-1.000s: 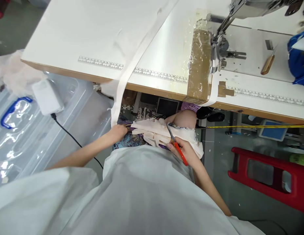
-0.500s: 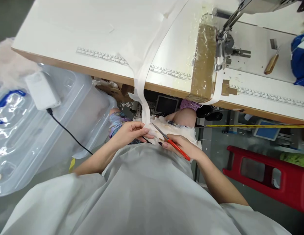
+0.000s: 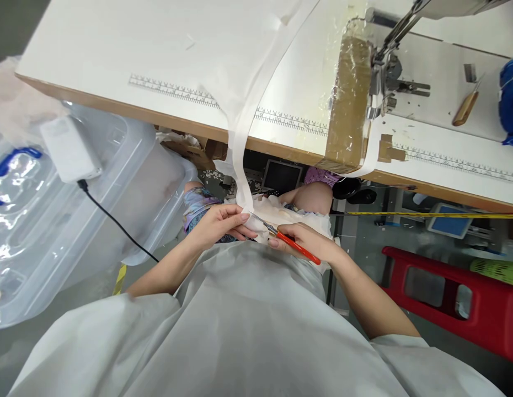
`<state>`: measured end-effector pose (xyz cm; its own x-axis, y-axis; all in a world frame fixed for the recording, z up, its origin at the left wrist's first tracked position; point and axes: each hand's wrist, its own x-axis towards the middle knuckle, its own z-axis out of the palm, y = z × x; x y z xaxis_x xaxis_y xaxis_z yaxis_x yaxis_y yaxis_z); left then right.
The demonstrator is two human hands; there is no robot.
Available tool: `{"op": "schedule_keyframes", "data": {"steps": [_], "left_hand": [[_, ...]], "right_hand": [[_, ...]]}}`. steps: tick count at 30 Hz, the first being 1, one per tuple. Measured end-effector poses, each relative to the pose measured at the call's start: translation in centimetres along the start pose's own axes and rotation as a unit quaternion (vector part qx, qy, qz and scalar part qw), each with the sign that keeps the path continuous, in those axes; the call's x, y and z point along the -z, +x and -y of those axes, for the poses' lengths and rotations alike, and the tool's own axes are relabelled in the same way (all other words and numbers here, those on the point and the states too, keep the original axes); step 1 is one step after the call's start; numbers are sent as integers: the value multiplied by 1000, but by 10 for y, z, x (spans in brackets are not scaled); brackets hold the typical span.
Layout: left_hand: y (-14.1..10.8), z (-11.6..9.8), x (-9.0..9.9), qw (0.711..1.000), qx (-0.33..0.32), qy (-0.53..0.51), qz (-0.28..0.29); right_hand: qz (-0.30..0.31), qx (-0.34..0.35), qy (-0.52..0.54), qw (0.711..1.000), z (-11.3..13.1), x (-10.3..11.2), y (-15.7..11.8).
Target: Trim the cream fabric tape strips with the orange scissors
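A: Leftmost entries?
B: A translucent plastic bin with a blue handle (image 3: 144,187) stood beside the table. A white box-shaped device (image 3: 70,149) lay on top of it, a black cable (image 3: 100,206) plugged in.

A: Left hand (image 3: 223,223)?
B: Thumb and fingers pinched the lower end of a long cream fabric strip (image 3: 241,146), above the lap.

A: Appearance of the strip?
B: Pale, thin, flat, ribbon-like. It crossed the white table with a printed ruler (image 3: 157,44), passed over the front edge and hung in a slight bow.

A: Right hand (image 3: 304,240)?
B: Fingers wrapped around red-handled metal scissors (image 3: 298,247). Blades pointed left, tips at the strip just beside the left fingertips. Blade opening: could not tell. Cream fabric pieces with ragged edges (image 3: 316,220) covered the lap.

A: Farther right?
B: A grey metal sewing machine (image 3: 378,85) on the table; lower down, a red plastic stool (image 3: 492,309).

A: Changes?
B: One second earlier, the left hand was at the lap's left side, well apart from the scissors, whose blades pointed more steeply. Half a second earlier, it already had the strip's end, but the tips were farther right.
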<state>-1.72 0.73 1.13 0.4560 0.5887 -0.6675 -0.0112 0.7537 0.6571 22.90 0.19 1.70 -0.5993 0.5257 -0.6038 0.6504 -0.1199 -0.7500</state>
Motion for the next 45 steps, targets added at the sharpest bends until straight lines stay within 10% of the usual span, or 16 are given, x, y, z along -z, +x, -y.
{"op": "schedule_keyframes", "data": {"steps": [27,39,45], "left_hand": [[-1,2,3,1000,5,-21,14],[3,3,-1,999,21,21,28],[0,-18,-19,990,-5,108,90]], "right_hand": [[-72,-35,-240,968,20,-8,4],[-107,35,48,992,7,-7,9],[-248,96,166,950,18,-25,24]]}}
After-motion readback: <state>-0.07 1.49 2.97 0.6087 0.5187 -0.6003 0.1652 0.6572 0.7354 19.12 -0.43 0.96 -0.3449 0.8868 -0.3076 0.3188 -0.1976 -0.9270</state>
